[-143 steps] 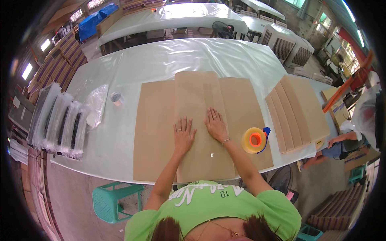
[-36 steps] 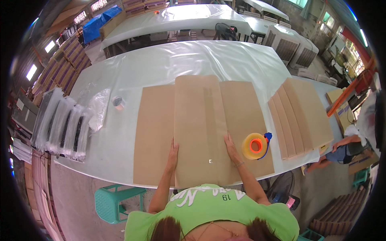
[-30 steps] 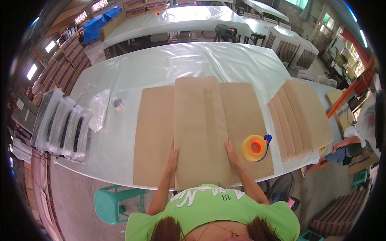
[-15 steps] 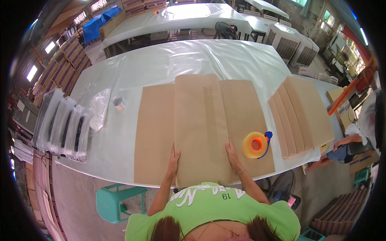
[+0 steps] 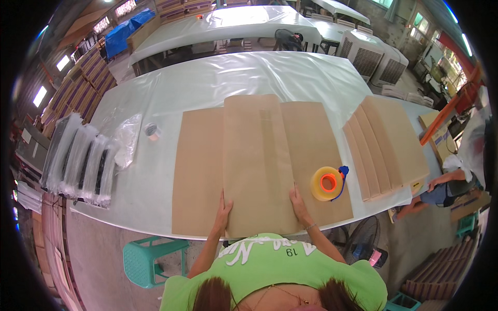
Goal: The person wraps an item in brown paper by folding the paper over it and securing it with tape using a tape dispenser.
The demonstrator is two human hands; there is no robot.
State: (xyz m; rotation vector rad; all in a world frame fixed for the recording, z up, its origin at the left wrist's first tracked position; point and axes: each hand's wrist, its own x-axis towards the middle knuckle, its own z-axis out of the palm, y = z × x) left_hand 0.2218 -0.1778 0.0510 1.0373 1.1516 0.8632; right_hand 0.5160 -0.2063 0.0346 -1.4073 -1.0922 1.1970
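A long brown cardboard packet (image 5: 257, 160), folded at its sides, lies lengthwise in front of me on a flat brown cardboard sheet (image 5: 198, 166). A strip of tape runs along its upper face. My left hand (image 5: 223, 212) rests against the packet's near left edge, fingers stretched out. Along the opposite edge lies my right hand (image 5: 299, 206), its fingers also straight. The undersides of both hands are hidden. A roll of clear yellowish tape (image 5: 318, 190) with an orange core and a blue cutter sits on the sheet's right part.
Folded cardboard pieces (image 5: 386, 150) are stacked at right. Plastic-wrapped black items (image 5: 85, 160) and a small roll (image 5: 152, 131) lie left on the white-covered table (image 5: 155, 202). A green stool (image 5: 142, 259) and a fan (image 5: 363, 241) stand by the near edge. A person's arm (image 5: 443, 179) shows far right.
The whole view has shifted very slightly. Both hands stay along the packet's edges, and the packet and tape roll keep their places on the sheet.
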